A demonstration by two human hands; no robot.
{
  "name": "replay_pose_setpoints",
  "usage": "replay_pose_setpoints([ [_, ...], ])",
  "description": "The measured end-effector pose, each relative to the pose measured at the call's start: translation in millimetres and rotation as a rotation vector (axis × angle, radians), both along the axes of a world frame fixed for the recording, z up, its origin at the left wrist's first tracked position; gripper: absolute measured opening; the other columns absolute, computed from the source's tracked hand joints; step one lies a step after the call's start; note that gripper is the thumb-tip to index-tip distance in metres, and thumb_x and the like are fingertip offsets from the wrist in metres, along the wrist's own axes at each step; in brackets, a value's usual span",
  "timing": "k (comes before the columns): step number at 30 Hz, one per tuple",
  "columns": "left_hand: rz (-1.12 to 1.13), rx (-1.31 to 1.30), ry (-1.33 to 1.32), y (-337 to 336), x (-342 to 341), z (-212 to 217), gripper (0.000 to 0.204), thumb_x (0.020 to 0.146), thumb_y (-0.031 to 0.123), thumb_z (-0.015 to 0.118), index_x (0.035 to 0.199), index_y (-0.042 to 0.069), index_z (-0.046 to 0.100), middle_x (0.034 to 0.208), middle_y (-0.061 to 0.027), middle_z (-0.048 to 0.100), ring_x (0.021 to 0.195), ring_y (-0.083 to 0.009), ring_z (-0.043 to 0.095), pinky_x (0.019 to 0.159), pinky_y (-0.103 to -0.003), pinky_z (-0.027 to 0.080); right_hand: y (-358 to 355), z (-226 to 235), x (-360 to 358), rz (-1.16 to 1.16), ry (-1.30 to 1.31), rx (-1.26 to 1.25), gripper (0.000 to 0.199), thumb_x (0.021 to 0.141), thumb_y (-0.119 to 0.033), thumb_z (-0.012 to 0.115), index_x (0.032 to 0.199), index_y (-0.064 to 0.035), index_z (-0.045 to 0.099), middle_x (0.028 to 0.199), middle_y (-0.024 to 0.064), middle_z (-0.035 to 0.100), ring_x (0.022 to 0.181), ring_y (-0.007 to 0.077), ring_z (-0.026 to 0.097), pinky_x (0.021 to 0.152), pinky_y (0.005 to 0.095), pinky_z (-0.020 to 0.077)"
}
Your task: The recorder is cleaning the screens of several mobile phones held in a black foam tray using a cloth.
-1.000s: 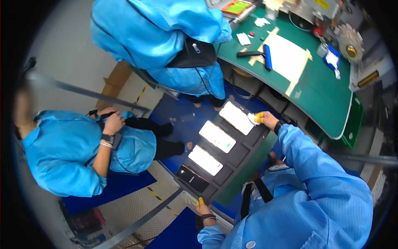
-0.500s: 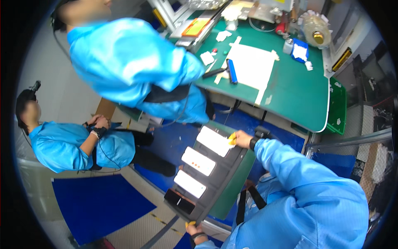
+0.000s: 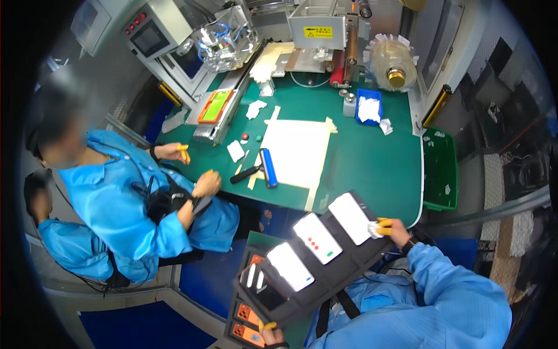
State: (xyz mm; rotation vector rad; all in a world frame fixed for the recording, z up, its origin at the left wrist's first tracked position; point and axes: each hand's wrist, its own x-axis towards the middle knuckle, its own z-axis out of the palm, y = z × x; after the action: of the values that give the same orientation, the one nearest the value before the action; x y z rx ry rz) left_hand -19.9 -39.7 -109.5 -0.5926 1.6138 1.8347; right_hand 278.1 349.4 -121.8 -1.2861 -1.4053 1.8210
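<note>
A dark grey tray (image 3: 343,272) is held tilted in front of me. Three flat white phone-like slabs (image 3: 317,237) and one glossy black slab (image 3: 263,286) sit in its compartments. My right hand (image 3: 396,232), in yellow finger cots, grips the right end; a crumpled white wipe (image 3: 373,229) shows at its fingertips, over the slab there. At the opposite, lower left corner, my left hand (image 3: 271,335) is closed on the tray's edge, with yellow finger cots and most of the fingers hidden below it.
Ahead stands a green worktable (image 3: 372,168) with a taped white sheet (image 3: 293,151), a blue roller (image 3: 268,167) and a blue box (image 3: 368,107) of white wipes. A co-worker (image 3: 133,192) stands at left, another person behind. Orange pieces (image 3: 249,334) lie below the tray. A green bin (image 3: 442,168) hangs at right.
My view has turned toward the worktable, and the tray now appears lower and farther right, close to its edge. Both my hands keep hold of it. The co-worker's hands have come into sight.
</note>
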Motion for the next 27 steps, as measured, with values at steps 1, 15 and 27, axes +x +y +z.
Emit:
replay_pose_setpoints([
  [1, -0.062, 0.061, 0.012, 38, -2, 3, 0.042, 0.062, -0.004, 0.049, 0.102, 0.006, 0.057, 0.089, -0.0078, 0.059, 0.077, -0.0224, 0.056, 0.067, -0.033, 0.048, 10, 1, 25, -0.118, -0.025, -0.003, 0.018, 0.067, -0.005, 0.071, 0.084, -0.0004, 0.068, 0.107, 0.0112, 0.059, 0.101, 0.0220, 0.053, 0.091, 0.0316, 0.0374],
  [15, -0.594, 0.120, 0.150, 407, 2, -41, 0.053, 0.064, -0.018, 0.034, 0.111, -0.004, 0.056, 0.098, -0.0107, 0.062, 0.077, -0.0168, 0.059, 0.059, -0.022, 0.045, 114, -30, 176, -0.795, 0.015, -0.031, 0.019, 0.073, 0.003, 0.061, 0.092, -0.0002, 0.062, 0.088, 0.0054, 0.063, 0.082, 0.0138, 0.058, 0.078, 0.0243, 0.0433],
  [27, -0.905, -0.462, 1.525, 460, 82, 0, 0.070, 0.067, 0.007, 0.068, 0.129, -0.003, 0.037, 0.128, -0.0216, 0.041, 0.119, -0.0385, 0.035, 0.101, -0.047, 0.023, 100, -37, 153, -0.878, 0.226, -0.191, 0.020, 0.075, 0.004, 0.058, 0.094, 0.0004, 0.062, 0.091, 0.0060, 0.063, 0.086, 0.0156, 0.059, 0.082, 0.0272, 0.0445],
])
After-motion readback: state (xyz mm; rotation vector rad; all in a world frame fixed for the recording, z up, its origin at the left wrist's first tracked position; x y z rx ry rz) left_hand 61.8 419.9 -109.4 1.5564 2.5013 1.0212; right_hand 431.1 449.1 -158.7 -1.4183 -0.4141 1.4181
